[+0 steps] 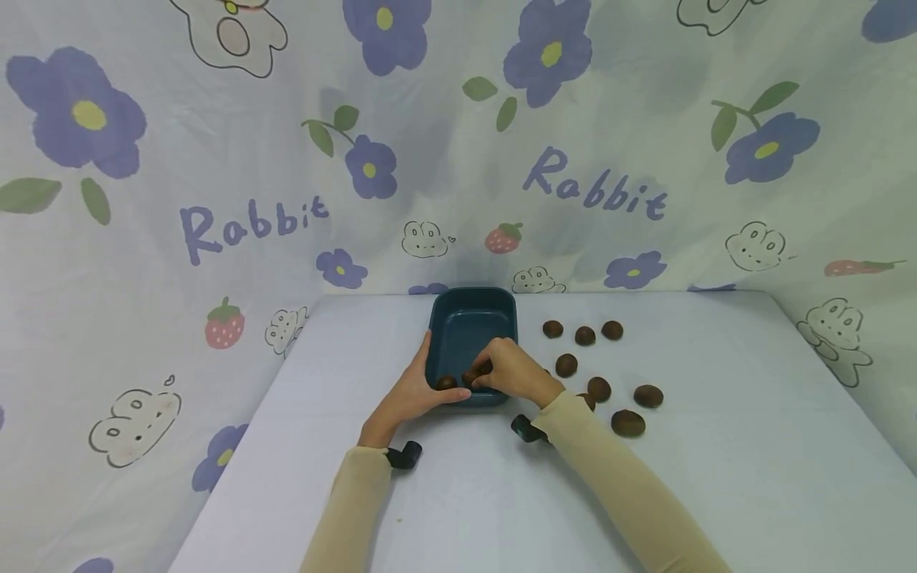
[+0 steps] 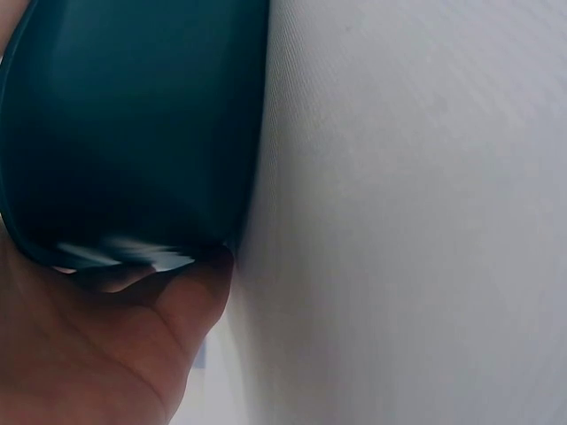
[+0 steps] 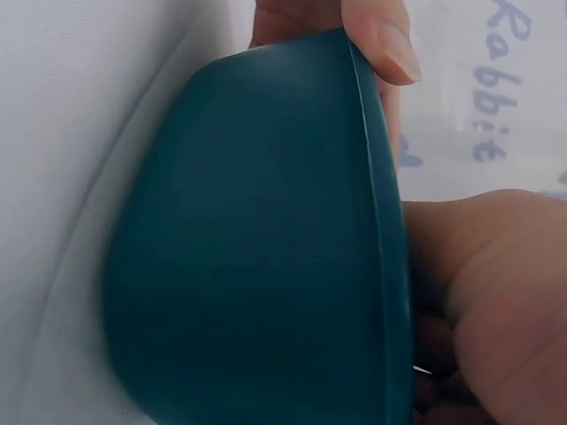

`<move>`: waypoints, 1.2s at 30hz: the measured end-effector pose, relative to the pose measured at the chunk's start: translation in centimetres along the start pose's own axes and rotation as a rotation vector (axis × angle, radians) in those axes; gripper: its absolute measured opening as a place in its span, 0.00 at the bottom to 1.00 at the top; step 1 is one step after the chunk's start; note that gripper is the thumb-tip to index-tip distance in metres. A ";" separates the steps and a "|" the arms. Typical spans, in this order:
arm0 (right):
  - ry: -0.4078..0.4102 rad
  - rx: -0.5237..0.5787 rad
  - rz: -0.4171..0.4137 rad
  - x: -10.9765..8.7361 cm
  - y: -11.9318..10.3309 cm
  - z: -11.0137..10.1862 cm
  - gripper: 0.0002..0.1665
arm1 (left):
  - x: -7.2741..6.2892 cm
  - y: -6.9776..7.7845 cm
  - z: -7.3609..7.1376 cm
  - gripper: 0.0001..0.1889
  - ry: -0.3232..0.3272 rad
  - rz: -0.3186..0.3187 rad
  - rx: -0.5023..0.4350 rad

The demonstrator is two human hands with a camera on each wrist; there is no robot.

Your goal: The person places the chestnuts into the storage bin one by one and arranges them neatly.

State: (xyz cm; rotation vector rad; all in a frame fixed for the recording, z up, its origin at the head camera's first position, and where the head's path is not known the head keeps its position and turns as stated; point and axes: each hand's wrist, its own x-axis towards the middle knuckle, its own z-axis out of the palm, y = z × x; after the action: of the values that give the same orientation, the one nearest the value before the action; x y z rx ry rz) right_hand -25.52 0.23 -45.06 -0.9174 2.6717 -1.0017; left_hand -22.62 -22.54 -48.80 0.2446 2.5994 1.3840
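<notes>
Head view, lower centre: left hand (image 1: 417, 390), gripping tray (image 1: 466, 338); one brown piece (image 1: 446, 383), lying in it. Centre: right hand (image 1: 517, 372), pinching a second piece (image 1: 470, 377) inside. Right of centre, reaching back: loose pieces (image 1: 598, 389) on the table (image 1: 716, 358). We judge filling barely begun, most pieces remaining.

Here's the white table (image 1: 716, 493), running out flat beneath the left hand (image 1: 411, 391) and the right hand (image 1: 517, 372). Straight beyond them, up goes a pale cloth wall (image 1: 451, 167), purple flowers (image 1: 552, 54) scattered across it! It wraps round both sides, a printed strawberry (image 1: 224, 326) left of the left hand, "Rabbit" lettering (image 1: 605, 189) ahead of the right, soft light over everything.
</notes>
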 end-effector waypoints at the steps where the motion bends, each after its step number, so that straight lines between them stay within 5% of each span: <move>1: -0.006 0.002 0.003 0.0 -0.1 0.0 0.11 | 0.0 0.0 0.0 0.73 0.000 -0.001 -0.001; 28: -0.082 -0.066 0.047 1.1 -1.0 0.9 0.02 | -0.1 0.1 0.1 0.73 0.008 0.012 0.003; 36: -0.013 0.032 -0.020 0.6 -0.5 0.3 0.14 | -0.2 0.1 0.0 0.73 0.012 -0.003 -0.001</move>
State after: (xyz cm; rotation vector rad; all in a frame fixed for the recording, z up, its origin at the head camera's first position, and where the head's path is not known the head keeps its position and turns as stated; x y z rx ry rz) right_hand -25.65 -0.53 -44.91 -0.9428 2.6334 -1.0361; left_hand -22.42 -22.54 -48.73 0.2329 2.6074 1.3896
